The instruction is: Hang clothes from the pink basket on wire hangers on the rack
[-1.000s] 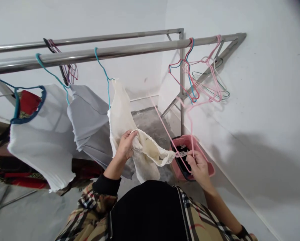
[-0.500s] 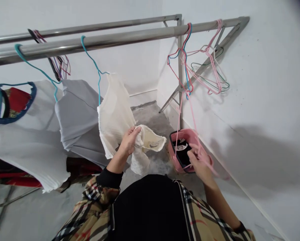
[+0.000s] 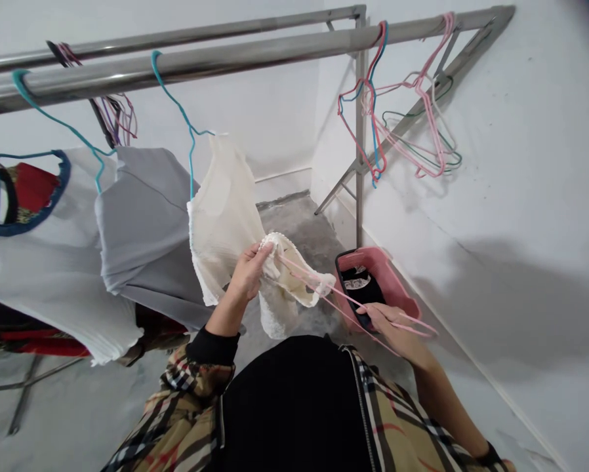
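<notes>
My left hand (image 3: 248,270) grips the neck edge of a small cream garment (image 3: 290,282), holding its opening apart in front of me. My right hand (image 3: 390,322) holds a pink wire hanger (image 3: 344,298) by one end. The hanger lies nearly flat and its far tip reaches into the cream garment's opening by my left fingers. Just behind hangs another cream top (image 3: 225,216) on a teal hanger (image 3: 176,105) from the steel rail (image 3: 201,62).
A pink basket (image 3: 395,285) with dark laundry sits on the floor by the white wall. Empty pink, red, blue and green hangers (image 3: 403,124) dangle at the rail's right end. A grey top (image 3: 142,223) and a white top (image 3: 43,262) hang left.
The pink hanger has come off the rail and down with my right hand, now pointing level into the cream garment. My left hand lifted the garment's opening slightly.
</notes>
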Available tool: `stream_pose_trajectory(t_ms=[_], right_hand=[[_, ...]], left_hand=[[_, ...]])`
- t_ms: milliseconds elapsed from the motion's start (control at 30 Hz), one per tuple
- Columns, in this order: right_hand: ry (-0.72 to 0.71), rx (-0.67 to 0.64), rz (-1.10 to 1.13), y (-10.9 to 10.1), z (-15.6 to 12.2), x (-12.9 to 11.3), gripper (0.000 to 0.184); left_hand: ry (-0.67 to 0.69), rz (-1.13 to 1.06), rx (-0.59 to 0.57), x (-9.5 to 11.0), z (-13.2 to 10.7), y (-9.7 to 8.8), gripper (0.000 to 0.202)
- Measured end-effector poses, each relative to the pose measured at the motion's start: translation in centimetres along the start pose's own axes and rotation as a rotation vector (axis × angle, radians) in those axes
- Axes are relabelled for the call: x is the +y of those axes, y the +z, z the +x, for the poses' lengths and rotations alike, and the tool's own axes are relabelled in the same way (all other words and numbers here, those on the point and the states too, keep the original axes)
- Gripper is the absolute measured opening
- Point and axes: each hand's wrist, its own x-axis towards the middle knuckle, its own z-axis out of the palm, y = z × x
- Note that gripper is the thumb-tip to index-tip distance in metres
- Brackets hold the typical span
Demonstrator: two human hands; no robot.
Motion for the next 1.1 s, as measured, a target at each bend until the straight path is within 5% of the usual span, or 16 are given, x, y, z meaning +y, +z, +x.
stream_pose_trajectory(t_ms=[200,433,567,700,867,1100], right_hand=[[-0.11,-0.135,0.007,2.1,2.1,-3.2,0.045],[-0.286,0.023,0.145,6.4,6.2,-2.1,0.042],[-0.362,0.055,0.213,6.5,7.3,-1.8,0.046],[-0.389,0.085,0.227,4.6,7.5,-2.2,0.048],[-0.392,0.092,0.23,3.0,8.2,-2.9,0.05],[-0.426,0.095,0.183,4.5,8.7,-3.2,0.044]], left_hand=[[0.235,0.506,-0.148,-1.6,-0.4,0.8,0.029],[0.529,1.357,-0.549,-4.5,-3.9,3.6,0.034],[0.813,1.639,-0.537,-3.3,-4.7,3.6,0.034],[1.116,1.753,-0.354,-0.8,-4.0,2.6,0.028],[0.897,1.869,-0.437,0.5,-3.6,2.5,0.028],[0.773,1.849,-0.523,-1.6,-4.5,4.6,0.033]])
